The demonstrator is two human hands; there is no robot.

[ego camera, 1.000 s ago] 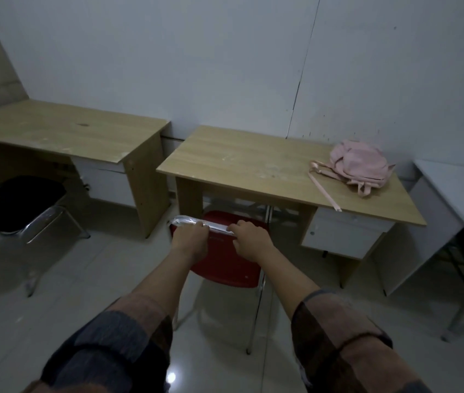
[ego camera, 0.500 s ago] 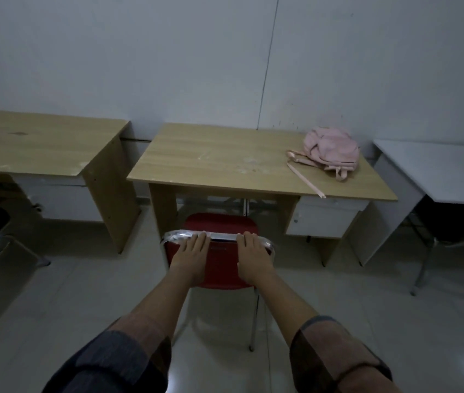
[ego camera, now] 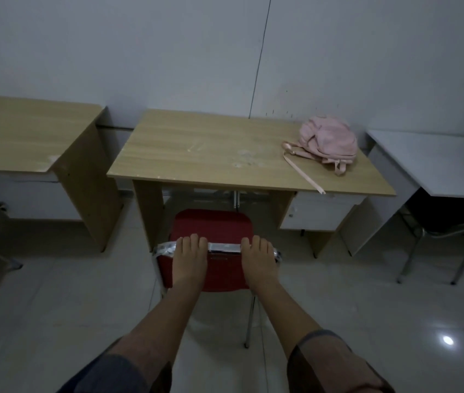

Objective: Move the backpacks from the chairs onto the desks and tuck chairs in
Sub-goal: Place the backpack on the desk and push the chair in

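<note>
- A wooden desk (ego camera: 26, 131) stood at the far left against the wall, its top bare.
- The left hand (ego camera: 189, 260) lay palm down on the metal top rail (ego camera: 223, 247) of the red chair (ego camera: 213, 225), fingers pressed together and draped forward over the rail; the thumb could not be seen.
- The red chair faced the middle desk (ego camera: 211, 154), its seat partly under the desk's front edge and its back well clear of it.
- The right hand (ego camera: 259, 262) rested on the same rail near its right end, fingers together and curled over the rail.
- A pink backpack (ego camera: 328, 140) lay on the right rear part of the middle desk, one strap (ego camera: 303, 173) trailing to the front edge.
- A white desk (ego camera: 438, 165) stood at the far right, with a dark chair (ego camera: 449, 219) under it.
</note>
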